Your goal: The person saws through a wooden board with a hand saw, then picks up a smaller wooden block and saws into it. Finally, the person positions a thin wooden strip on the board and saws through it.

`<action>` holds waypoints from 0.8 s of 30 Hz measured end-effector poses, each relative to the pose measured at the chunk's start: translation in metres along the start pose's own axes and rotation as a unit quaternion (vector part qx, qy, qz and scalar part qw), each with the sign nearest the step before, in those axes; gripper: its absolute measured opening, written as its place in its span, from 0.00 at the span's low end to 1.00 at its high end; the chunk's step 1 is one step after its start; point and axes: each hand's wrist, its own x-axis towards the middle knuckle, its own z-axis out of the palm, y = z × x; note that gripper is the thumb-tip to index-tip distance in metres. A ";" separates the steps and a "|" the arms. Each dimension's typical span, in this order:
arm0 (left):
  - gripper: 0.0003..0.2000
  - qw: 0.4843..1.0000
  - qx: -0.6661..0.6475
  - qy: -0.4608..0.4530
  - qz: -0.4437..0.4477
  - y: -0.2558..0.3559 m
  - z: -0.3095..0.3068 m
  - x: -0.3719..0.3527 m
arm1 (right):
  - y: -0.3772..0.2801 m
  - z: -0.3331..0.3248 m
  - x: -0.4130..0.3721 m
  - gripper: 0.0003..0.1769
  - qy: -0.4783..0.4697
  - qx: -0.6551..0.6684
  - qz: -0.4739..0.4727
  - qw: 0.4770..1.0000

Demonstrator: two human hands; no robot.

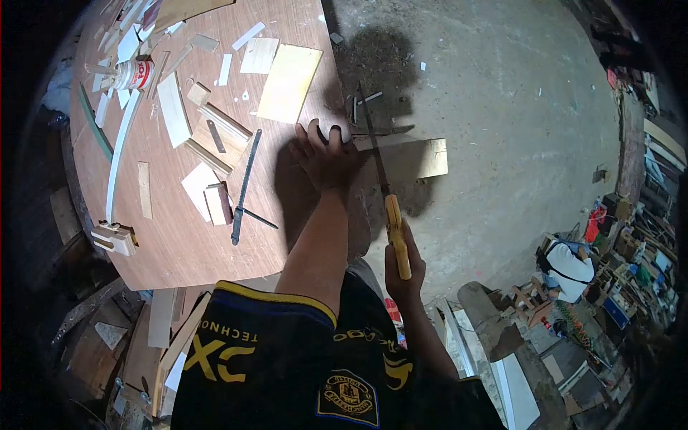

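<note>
My right hand (406,271) is wrapped round the yellow handle of a handsaw (393,215). The saw's thin dark blade points away from me and crosses over a pale wooden board (419,159), which juts past the table's right edge. At that edge my left hand (328,159) lies flat with its fingers spread, pressing down at the board's near end. Its palm hides part of the wood. Just beyond the left fingertips rests a light yellow wooden panel (290,82).
On the wooden table (251,251) lie a black bar tool (247,186), a small framed wood piece (221,136), a wooden block plane (115,239), a labelled jar (134,74) and several offcuts. A person (570,271) sits at the right among clutter on the concrete floor (502,93).
</note>
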 end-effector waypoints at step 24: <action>0.13 1.000 -0.025 0.012 0.000 0.003 0.010 0.002 | -0.033 -0.039 0.019 0.30 -0.035 0.036 0.041 0.998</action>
